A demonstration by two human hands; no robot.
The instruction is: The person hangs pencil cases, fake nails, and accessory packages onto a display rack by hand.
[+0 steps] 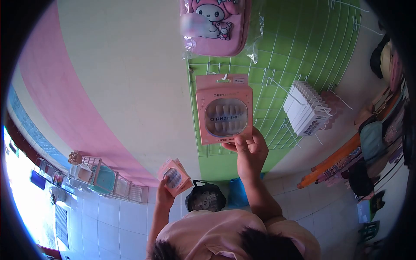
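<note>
My right hand (249,154) grips the lower right corner of a pink QIANZHIHE box (224,115) with a clear oval window. The box is upright against the white wire grid (277,65), and a white hook tip shows in its top hanging slot. Lower down on the left, my left hand (164,190) is closed around several similar pink boxes (175,177), fanned and tilted. Above the upright box hangs a pink case (216,26) with a cartoon character, partly in clear plastic.
White boxes (305,108) hang on the grid at the right. Below are a black bag (205,197) and a blue bag (237,193) on the tiled floor. A white rack (117,184) stands at lower left; clothes and bags (368,138) hang at far right.
</note>
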